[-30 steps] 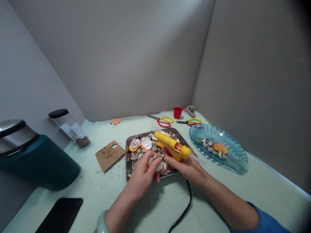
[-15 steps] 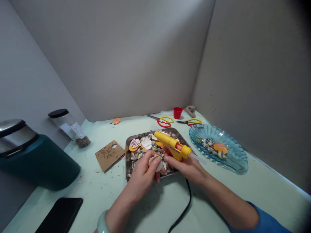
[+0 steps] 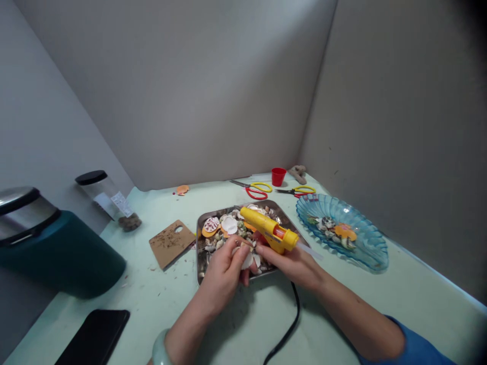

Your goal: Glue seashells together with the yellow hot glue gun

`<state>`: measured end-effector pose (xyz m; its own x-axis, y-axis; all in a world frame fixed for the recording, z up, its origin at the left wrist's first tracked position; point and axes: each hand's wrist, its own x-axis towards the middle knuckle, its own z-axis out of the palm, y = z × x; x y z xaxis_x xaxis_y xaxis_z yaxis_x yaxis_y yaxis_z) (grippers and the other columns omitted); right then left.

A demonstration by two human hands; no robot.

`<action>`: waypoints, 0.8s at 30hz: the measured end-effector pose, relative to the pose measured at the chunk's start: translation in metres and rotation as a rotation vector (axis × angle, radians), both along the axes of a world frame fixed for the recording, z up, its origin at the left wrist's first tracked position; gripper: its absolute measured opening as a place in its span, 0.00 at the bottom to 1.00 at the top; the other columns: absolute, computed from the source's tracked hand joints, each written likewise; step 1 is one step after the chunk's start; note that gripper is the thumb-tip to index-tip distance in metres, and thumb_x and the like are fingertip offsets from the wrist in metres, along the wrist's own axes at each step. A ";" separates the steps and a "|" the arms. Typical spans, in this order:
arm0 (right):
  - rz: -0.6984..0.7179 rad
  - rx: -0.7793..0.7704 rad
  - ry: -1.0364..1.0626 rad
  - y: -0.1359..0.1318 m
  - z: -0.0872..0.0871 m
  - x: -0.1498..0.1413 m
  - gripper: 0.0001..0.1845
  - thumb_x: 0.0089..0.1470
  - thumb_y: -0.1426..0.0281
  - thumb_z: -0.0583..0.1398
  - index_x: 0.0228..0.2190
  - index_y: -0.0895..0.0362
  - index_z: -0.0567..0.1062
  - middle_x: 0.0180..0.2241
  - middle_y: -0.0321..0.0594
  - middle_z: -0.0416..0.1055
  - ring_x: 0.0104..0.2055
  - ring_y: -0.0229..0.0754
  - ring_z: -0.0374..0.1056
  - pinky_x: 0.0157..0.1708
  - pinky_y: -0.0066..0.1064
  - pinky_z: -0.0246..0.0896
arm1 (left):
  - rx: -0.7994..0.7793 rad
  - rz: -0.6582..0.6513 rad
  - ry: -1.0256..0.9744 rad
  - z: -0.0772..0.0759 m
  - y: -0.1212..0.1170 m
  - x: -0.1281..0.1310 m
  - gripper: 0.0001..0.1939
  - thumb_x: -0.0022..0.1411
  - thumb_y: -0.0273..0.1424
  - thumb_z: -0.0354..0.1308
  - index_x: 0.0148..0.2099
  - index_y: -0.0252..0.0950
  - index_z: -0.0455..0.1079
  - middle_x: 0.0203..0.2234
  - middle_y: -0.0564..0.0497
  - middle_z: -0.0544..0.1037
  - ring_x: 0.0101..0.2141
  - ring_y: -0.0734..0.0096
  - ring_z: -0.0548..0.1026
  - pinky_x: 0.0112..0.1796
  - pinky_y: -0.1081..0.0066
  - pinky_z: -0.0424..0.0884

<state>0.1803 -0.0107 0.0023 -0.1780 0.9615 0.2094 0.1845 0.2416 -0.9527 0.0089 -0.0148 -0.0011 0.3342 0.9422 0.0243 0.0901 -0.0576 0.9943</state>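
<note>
Hardly any change, gun only slightly shifted, so it reads as close finger work on the shell — left hand (image 3: 222, 268) grip pinched nearly closed on a smooth, flat white shell (image 3: 247, 261), right hand (image 3: 302, 266) grip wrapped round a yellow plastic glue gun (image 3: 262, 223), fingertips beside the shell. Both hold over the near part of a shiny metal tray (image 3: 198, 263) with ribbed, rounded shells; translucent blue scalloped dish (image 3: 367, 238) right, then smooth red tapered cup (image 3: 278, 177) on far desk (image 3: 160, 195).
</note>
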 end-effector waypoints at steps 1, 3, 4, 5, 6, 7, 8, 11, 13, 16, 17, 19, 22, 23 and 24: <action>-0.001 0.000 0.004 0.000 0.000 0.000 0.11 0.53 0.63 0.61 0.37 0.54 0.76 0.36 0.42 0.78 0.41 0.49 0.74 0.46 0.42 0.70 | -0.001 -0.001 -0.012 0.000 0.000 0.000 0.14 0.67 0.44 0.51 0.39 0.37 0.64 0.23 0.53 0.77 0.17 0.77 0.68 0.22 0.76 0.61; -0.021 -0.009 0.028 0.000 -0.001 0.000 0.11 0.53 0.62 0.61 0.37 0.55 0.76 0.36 0.42 0.78 0.41 0.50 0.74 0.45 0.42 0.70 | -0.012 -0.003 -0.044 0.001 0.001 0.000 0.15 0.66 0.45 0.52 0.40 0.37 0.65 0.23 0.53 0.76 0.17 0.77 0.68 0.21 0.76 0.61; -0.037 -0.016 0.043 0.000 -0.002 0.000 0.12 0.53 0.62 0.62 0.37 0.55 0.76 0.36 0.42 0.78 0.41 0.50 0.74 0.45 0.41 0.71 | -0.025 -0.008 -0.059 0.001 0.001 0.000 0.16 0.65 0.45 0.53 0.40 0.36 0.65 0.23 0.53 0.76 0.17 0.77 0.68 0.21 0.76 0.61; -0.055 -0.021 0.054 0.000 -0.003 0.000 0.12 0.52 0.62 0.63 0.38 0.55 0.76 0.36 0.42 0.78 0.40 0.50 0.74 0.45 0.41 0.71 | -0.039 -0.005 -0.077 0.001 0.002 -0.001 0.16 0.65 0.46 0.53 0.41 0.36 0.65 0.23 0.53 0.77 0.16 0.77 0.68 0.21 0.76 0.61; -0.075 -0.023 0.061 0.001 -0.003 0.000 0.13 0.52 0.62 0.63 0.38 0.56 0.77 0.35 0.42 0.78 0.40 0.50 0.74 0.44 0.41 0.71 | -0.064 -0.008 -0.096 0.001 0.002 -0.001 0.17 0.65 0.46 0.53 0.40 0.36 0.64 0.23 0.53 0.76 0.16 0.77 0.68 0.21 0.76 0.61; -0.091 -0.026 0.067 0.001 -0.004 -0.001 0.13 0.52 0.61 0.64 0.38 0.56 0.77 0.35 0.41 0.78 0.40 0.50 0.74 0.44 0.41 0.71 | -0.093 -0.009 -0.121 0.001 0.003 -0.002 0.17 0.65 0.46 0.52 0.40 0.36 0.64 0.22 0.54 0.76 0.16 0.78 0.68 0.21 0.76 0.61; -0.103 -0.028 0.073 0.001 -0.005 0.000 0.14 0.52 0.61 0.64 0.38 0.56 0.77 0.34 0.41 0.78 0.40 0.50 0.74 0.44 0.41 0.71 | -0.126 0.000 -0.154 0.001 0.003 -0.002 0.18 0.65 0.47 0.52 0.40 0.36 0.64 0.22 0.54 0.76 0.16 0.78 0.68 0.20 0.76 0.61; -0.127 -0.028 0.105 0.002 -0.007 0.001 0.15 0.52 0.61 0.64 0.39 0.55 0.77 0.36 0.40 0.79 0.41 0.49 0.74 0.45 0.41 0.69 | -0.212 0.062 -0.240 0.001 0.004 -0.002 0.17 0.63 0.47 0.54 0.41 0.37 0.62 0.23 0.54 0.76 0.15 0.78 0.68 0.19 0.77 0.61; -0.120 -0.037 0.121 0.002 -0.009 0.003 0.15 0.52 0.60 0.65 0.40 0.54 0.78 0.37 0.40 0.78 0.41 0.48 0.74 0.44 0.40 0.69 | -0.229 0.110 -0.263 0.002 0.005 -0.001 0.18 0.61 0.46 0.57 0.41 0.37 0.61 0.23 0.55 0.76 0.15 0.78 0.68 0.18 0.77 0.60; -0.080 -0.090 0.128 0.003 -0.012 0.005 0.17 0.52 0.58 0.65 0.41 0.54 0.78 0.34 0.39 0.78 0.35 0.46 0.73 0.36 0.37 0.70 | -0.211 0.171 -0.263 0.003 0.005 0.001 0.20 0.58 0.47 0.59 0.41 0.38 0.59 0.21 0.56 0.75 0.15 0.77 0.67 0.18 0.77 0.61; -0.061 -0.111 0.130 0.003 -0.013 0.006 0.17 0.53 0.57 0.65 0.41 0.54 0.78 0.32 0.39 0.77 0.32 0.44 0.72 0.33 0.36 0.69 | -0.197 0.193 -0.260 0.004 0.005 0.000 0.20 0.58 0.47 0.59 0.41 0.38 0.59 0.21 0.56 0.75 0.15 0.77 0.67 0.18 0.77 0.61; -0.022 -0.137 0.120 0.003 -0.015 0.008 0.18 0.53 0.56 0.64 0.41 0.54 0.78 0.28 0.37 0.75 0.27 0.41 0.69 0.27 0.33 0.68 | -0.162 0.230 -0.249 0.005 0.006 -0.001 0.20 0.57 0.47 0.59 0.40 0.38 0.59 0.21 0.56 0.76 0.15 0.77 0.67 0.19 0.77 0.61; 0.036 -0.117 0.057 0.002 -0.016 0.010 0.17 0.55 0.55 0.63 0.41 0.52 0.79 0.27 0.36 0.74 0.25 0.41 0.68 0.25 0.32 0.67 | -0.120 0.248 -0.217 0.006 0.008 -0.005 0.18 0.58 0.45 0.59 0.38 0.38 0.60 0.21 0.57 0.75 0.15 0.79 0.66 0.18 0.78 0.60; 0.048 -0.092 0.026 0.001 -0.015 0.010 0.16 0.55 0.56 0.63 0.41 0.51 0.79 0.28 0.36 0.75 0.26 0.41 0.68 0.25 0.32 0.67 | -0.116 0.248 -0.208 0.006 0.008 -0.006 0.17 0.59 0.45 0.59 0.38 0.38 0.60 0.19 0.58 0.74 0.14 0.79 0.65 0.18 0.78 0.60; 0.058 -0.059 -0.007 0.000 -0.013 0.011 0.15 0.56 0.56 0.62 0.40 0.51 0.79 0.29 0.37 0.75 0.28 0.43 0.69 0.25 0.32 0.67 | -0.115 0.250 -0.202 0.005 0.009 -0.008 0.17 0.59 0.45 0.58 0.39 0.39 0.60 0.17 0.59 0.72 0.14 0.79 0.64 0.18 0.78 0.59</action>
<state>0.1909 -0.0104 -0.0108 -0.2354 0.9601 0.1509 0.1783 0.1953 -0.9644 0.0014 -0.0055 0.0042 0.0919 0.9948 -0.0445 -0.1121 0.0548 0.9922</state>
